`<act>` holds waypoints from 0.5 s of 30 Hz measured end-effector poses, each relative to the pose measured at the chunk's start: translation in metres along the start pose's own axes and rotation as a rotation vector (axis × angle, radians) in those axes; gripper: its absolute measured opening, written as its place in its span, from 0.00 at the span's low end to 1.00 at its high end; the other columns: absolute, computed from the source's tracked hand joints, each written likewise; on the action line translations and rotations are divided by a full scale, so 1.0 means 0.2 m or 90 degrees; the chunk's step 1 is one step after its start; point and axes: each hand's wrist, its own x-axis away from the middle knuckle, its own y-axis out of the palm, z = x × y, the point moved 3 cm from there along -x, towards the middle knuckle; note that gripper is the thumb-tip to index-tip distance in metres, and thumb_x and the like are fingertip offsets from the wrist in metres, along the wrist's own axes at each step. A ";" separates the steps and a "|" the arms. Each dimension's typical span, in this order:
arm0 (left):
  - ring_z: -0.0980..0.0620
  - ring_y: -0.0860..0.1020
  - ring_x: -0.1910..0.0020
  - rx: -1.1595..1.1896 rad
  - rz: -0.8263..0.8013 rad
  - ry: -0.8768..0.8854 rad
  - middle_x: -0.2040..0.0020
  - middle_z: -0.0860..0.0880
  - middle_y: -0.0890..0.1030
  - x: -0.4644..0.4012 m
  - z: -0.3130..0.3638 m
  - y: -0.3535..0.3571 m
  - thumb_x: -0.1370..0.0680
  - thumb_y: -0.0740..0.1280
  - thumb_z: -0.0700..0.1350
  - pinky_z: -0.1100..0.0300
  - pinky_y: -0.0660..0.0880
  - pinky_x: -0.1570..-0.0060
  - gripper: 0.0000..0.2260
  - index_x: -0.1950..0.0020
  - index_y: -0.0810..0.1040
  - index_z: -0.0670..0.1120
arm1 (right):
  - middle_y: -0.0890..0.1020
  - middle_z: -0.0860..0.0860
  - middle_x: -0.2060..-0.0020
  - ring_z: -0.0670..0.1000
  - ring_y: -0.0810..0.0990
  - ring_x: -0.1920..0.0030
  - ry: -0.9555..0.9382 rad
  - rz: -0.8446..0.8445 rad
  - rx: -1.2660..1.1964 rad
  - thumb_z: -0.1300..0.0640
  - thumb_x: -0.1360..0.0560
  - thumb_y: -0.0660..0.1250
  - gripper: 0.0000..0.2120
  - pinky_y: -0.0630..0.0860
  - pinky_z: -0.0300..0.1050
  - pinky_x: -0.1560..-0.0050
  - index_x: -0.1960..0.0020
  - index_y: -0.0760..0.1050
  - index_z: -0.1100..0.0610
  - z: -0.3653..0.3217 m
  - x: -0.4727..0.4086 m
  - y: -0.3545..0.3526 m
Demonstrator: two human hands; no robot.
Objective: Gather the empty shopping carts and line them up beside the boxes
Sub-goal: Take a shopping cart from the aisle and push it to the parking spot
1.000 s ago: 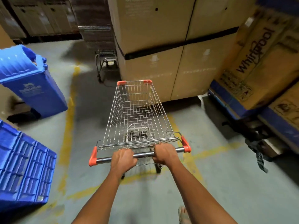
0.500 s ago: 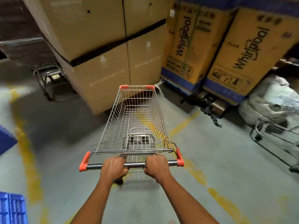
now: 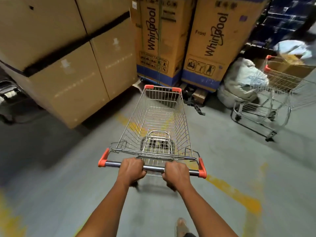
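An empty wire shopping cart (image 3: 159, 117) with orange corner caps stands in front of me, nose pointing at two tall Whirlpool boxes (image 3: 206, 41). My left hand (image 3: 130, 171) and my right hand (image 3: 177, 174) both grip its steel handle bar (image 3: 153, 167), side by side near the middle. A large plain cardboard box (image 3: 68, 65) with a black band rises to the left of the cart. A second cart (image 3: 280, 93) stands at the right, with a cardboard box in its basket.
White sacks (image 3: 239, 86) lie between the Whirlpool boxes and the second cart. Another cart (image 3: 7, 93) shows partly at the far left edge. Yellow floor lines (image 3: 232, 190) cross the grey concrete. A black strap (image 3: 196, 106) lies on the floor by the boxes.
The cart and my view have swung right. The blue crates have left the frame, and the Whirlpool boxes and the cart at the right have come into fuller view. Both hands keep their grip.
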 end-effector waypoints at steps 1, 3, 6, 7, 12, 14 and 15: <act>0.45 0.83 0.52 0.000 0.005 0.011 0.54 0.49 0.84 -0.02 0.05 -0.02 0.27 0.62 0.57 0.56 0.72 0.59 0.15 0.51 0.82 0.50 | 0.84 0.52 0.54 0.57 0.84 0.54 0.014 -0.003 -0.001 0.49 0.25 0.66 0.10 0.78 0.48 0.54 0.48 0.81 0.52 0.05 0.02 0.00; 0.46 0.83 0.53 -0.005 0.013 0.035 0.55 0.49 0.84 -0.05 0.16 -0.06 0.26 0.61 0.58 0.56 0.72 0.59 0.15 0.51 0.81 0.50 | 0.84 0.52 0.55 0.57 0.84 0.55 0.040 -0.004 -0.006 0.48 0.25 0.66 0.11 0.78 0.48 0.55 0.49 0.81 0.52 0.16 0.06 0.01; 0.47 0.83 0.55 -0.021 0.010 0.075 0.56 0.51 0.83 -0.10 0.30 -0.10 0.25 0.61 0.58 0.57 0.72 0.60 0.14 0.51 0.81 0.51 | 0.84 0.52 0.57 0.57 0.84 0.56 0.075 -0.002 -0.019 0.47 0.25 0.66 0.11 0.77 0.48 0.55 0.50 0.81 0.52 0.29 0.11 0.02; 0.48 0.82 0.56 -0.024 0.008 0.086 0.57 0.51 0.83 -0.12 0.34 -0.11 0.25 0.61 0.58 0.58 0.73 0.60 0.14 0.51 0.81 0.51 | 0.84 0.52 0.57 0.57 0.84 0.56 0.084 0.001 -0.023 0.47 0.25 0.66 0.11 0.77 0.48 0.55 0.49 0.81 0.52 0.33 0.12 0.02; 0.50 0.82 0.57 -0.032 0.003 0.123 0.58 0.52 0.83 -0.19 0.54 -0.16 0.25 0.61 0.57 0.59 0.75 0.57 0.14 0.52 0.82 0.51 | 0.84 0.52 0.56 0.57 0.84 0.54 0.114 0.012 -0.032 0.48 0.25 0.66 0.11 0.79 0.48 0.54 0.48 0.81 0.52 0.53 0.18 0.04; 0.50 0.82 0.57 -0.039 -0.001 0.128 0.57 0.52 0.82 -0.21 0.62 -0.18 0.24 0.60 0.56 0.59 0.75 0.58 0.13 0.52 0.81 0.51 | 0.84 0.52 0.56 0.57 0.84 0.55 0.115 0.014 -0.035 0.49 0.25 0.66 0.10 0.78 0.48 0.54 0.48 0.81 0.51 0.61 0.20 0.04; 0.50 0.82 0.57 -0.040 -0.006 0.126 0.57 0.52 0.82 -0.22 0.67 -0.19 0.24 0.60 0.56 0.60 0.75 0.57 0.13 0.52 0.81 0.51 | 0.84 0.52 0.56 0.57 0.84 0.55 0.111 0.012 -0.034 0.49 0.25 0.66 0.09 0.78 0.48 0.54 0.49 0.81 0.51 0.66 0.21 0.04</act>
